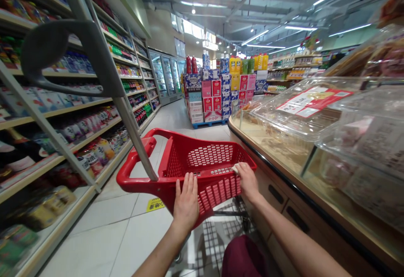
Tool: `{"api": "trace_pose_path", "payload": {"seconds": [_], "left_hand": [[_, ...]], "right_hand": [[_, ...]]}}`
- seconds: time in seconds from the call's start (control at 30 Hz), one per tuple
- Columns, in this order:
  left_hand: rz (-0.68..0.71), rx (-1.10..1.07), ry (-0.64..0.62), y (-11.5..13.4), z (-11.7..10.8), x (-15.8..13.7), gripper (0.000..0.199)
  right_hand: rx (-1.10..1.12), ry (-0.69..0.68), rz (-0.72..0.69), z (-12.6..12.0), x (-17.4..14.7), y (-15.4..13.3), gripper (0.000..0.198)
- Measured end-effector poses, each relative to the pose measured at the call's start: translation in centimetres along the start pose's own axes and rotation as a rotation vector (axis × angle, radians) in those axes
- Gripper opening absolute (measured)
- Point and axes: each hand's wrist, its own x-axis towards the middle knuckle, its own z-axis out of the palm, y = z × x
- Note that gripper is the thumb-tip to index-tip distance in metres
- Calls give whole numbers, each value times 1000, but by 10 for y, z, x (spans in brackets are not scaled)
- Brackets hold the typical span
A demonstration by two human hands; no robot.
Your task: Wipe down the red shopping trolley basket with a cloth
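Observation:
A red plastic rolling shopping basket with slotted walls stands in front of me. A metal pole with a dark grey handle rises from its left end. My left hand lies against the near side, fingers stretched out together and their tips at the rim. At the right end, the fingers of my right hand curl over the rim. A small whitish bit shows at those fingertips, too small to name. Only part of the basket's inside is visible, and no goods show there.
Shelves of drinks run along the left. A glass-sided counter holding clear food packs borders the basket on the right. Stacked drink cartons stand ahead, with glass-door fridges behind. A yellow floor sticker lies on the tiles.

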Motion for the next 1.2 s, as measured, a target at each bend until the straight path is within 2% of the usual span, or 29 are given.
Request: {"api": "trace_pose_path", "payload": {"seconds": [0.07,0.1,0.23,0.27,0.3,0.4,0.47,0.53,0.6,0.7,0.77,0.87,1.0,1.07,1.13,1.2], "left_hand": [[10,10,5,-1,-2,0,61],[17,10,4,-2,-3,-1,61],[28,-4,-5,-2,-3,-2,61],[22,-6,-2,-2,-2,-1,61],[17,-6,4,0,-1,-1,62],[14,-19,23,1,-1,0,62],[46,-56,43,-3,-5,-3,59],[99,-106,100,-16,-14,-10,55],[95,-131,212,-40,-25,-19,51],[-136,-67,396,-87,-41,-30,50],[-241,-2,392,-116,-47,-30,49],[-201,32,268,-142,-50,-22,39],[-197,21,256,-146,-53,-12,30],[-201,14,271,-142,-54,-12,29],[-199,7,271,-138,-55,-13,29],[-194,1,260,-134,-56,-14,29]], "right_hand": [[47,-20,-127,4,-2,-10,43],[58,-15,-141,5,-2,-11,43],[9,67,83,1,1,1,44],[4,74,100,0,1,2,45],[13,69,72,1,1,0,45],[89,8,-135,5,-2,-14,45],[112,-3,-136,7,-3,-18,43],[94,11,4,7,-3,-15,42],[91,16,93,8,-2,-7,43],[142,42,84,12,-3,-2,46],[184,96,124,16,-2,-12,48],[296,115,101,21,3,-61,52],[518,81,-188,18,15,-177,50],[582,138,-280,12,21,-229,44],[597,178,-384,7,22,-257,38],[571,177,-483,9,14,-257,34]]}}
